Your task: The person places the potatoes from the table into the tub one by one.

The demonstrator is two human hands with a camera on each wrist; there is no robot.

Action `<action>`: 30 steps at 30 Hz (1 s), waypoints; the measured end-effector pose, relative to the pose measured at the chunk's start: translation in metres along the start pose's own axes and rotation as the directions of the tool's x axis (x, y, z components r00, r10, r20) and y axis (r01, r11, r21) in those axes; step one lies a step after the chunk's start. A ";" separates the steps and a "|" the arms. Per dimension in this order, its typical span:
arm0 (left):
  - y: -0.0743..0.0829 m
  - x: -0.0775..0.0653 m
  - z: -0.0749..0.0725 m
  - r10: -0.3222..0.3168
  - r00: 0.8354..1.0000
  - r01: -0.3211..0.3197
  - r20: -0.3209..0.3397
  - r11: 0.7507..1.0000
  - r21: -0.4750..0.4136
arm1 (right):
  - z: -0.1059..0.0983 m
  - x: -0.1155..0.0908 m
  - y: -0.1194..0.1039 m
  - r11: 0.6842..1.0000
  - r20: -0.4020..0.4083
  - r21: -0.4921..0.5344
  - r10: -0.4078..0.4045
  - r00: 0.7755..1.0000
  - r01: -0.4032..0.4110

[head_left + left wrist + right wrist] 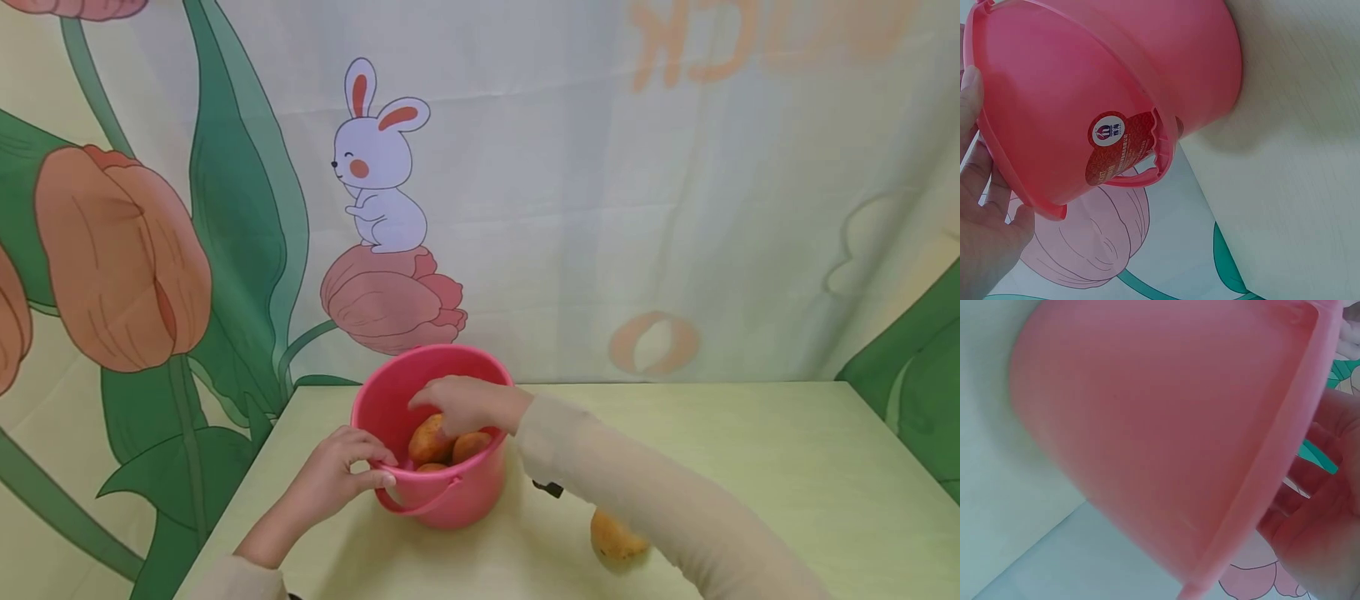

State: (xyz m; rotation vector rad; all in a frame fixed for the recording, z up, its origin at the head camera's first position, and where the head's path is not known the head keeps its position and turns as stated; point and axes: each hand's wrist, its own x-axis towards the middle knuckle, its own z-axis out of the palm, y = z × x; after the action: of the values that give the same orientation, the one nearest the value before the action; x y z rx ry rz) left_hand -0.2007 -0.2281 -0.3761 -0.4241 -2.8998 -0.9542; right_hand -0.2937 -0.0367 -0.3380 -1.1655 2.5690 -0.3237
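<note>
A pink bucket (468, 496) stands on the table, with several orange-brown, potato-like pieces (431, 440) inside. My left hand (337, 471) grips the near left rim, thumb outside and fingers over the edge; the left wrist view also shows this hand (988, 219) at the bucket's lip. Reaching over the right rim, my right hand (461, 402) is inside the opening, its fingers spread loosely just above the pieces. In the right wrist view the fingers (1307, 478) show behind the pink rim, partly hidden by the bucket wall.
One more yellow-orange piece (617, 537) lies on the pale table (750, 467) at the right, partly behind my right sleeve. The bucket's handle (423, 507) hangs down at the front. A printed curtain (562, 208) with a rabbit and tulips hangs behind the table.
</note>
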 end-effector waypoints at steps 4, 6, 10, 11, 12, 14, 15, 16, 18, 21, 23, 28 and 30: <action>-0.001 -0.001 0.000 0.019 1.000 -0.019 -0.001 1.000 0.002 | -0.002 -0.002 0.001 0.999 -0.004 -0.048 -0.014 1.000 0.014; -0.001 -0.001 0.000 0.023 1.000 -0.023 -0.001 1.000 0.002 | -0.003 -0.004 0.001 0.998 -0.007 -0.063 -0.023 1.000 0.022; 0.000 -0.001 0.000 0.009 1.000 -0.009 0.001 1.000 0.005 | -0.009 -0.010 0.002 0.997 -0.009 -0.070 -0.036 0.999 0.036; 0.000 -0.001 0.000 0.009 1.000 -0.009 0.001 1.000 0.003 | -0.010 -0.012 0.002 0.997 -0.011 -0.072 -0.038 0.999 0.038; 0.000 -0.002 0.000 0.014 1.000 -0.014 0.001 1.000 0.002 | -0.011 -0.013 0.001 0.996 -0.012 -0.074 -0.042 0.999 0.041; -0.001 -0.002 -0.001 0.027 1.000 -0.027 0.001 1.000 0.002 | -0.013 -0.017 0.001 0.995 -0.014 -0.084 -0.048 0.999 0.046; -0.001 -0.002 -0.001 0.032 0.999 -0.032 0.000 0.999 0.001 | -0.014 -0.018 0.001 0.995 -0.014 -0.086 -0.051 0.999 0.049; -0.001 -0.002 0.000 0.037 0.999 -0.037 0.000 0.999 0.000 | -0.015 -0.020 0.001 0.995 -0.014 -0.087 -0.053 0.998 0.052; -0.001 -0.002 0.000 0.045 0.999 -0.045 -0.002 0.999 0.001 | -0.015 -0.023 0.000 0.994 -0.011 -0.089 -0.060 0.998 0.058; -0.001 -0.002 0.000 0.040 0.999 -0.040 -0.005 0.999 0.002 | -0.016 -0.027 0.000 0.994 -0.011 -0.083 -0.072 0.997 0.070; -0.002 -0.001 0.001 0.041 0.999 -0.041 -0.006 0.999 0.005 | -0.015 -0.029 0.000 0.993 -0.015 -0.083 -0.081 0.997 0.079; -0.002 0.000 0.000 0.052 0.999 -0.052 -0.001 0.999 0.014 | -0.016 -0.036 0.000 0.990 -0.038 -0.072 -0.121 0.992 0.118; -0.003 0.000 0.000 0.053 0.999 -0.053 0.000 0.998 0.017 | -0.017 -0.040 0.001 0.988 -0.056 -0.059 -0.148 0.987 0.145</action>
State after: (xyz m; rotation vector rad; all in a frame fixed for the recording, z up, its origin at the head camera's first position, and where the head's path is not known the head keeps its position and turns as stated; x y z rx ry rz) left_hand -0.2017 -0.2301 -0.3778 -0.4962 -2.8785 -0.9217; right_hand -0.2755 -0.0045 -0.3150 -1.3887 2.5636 -0.3270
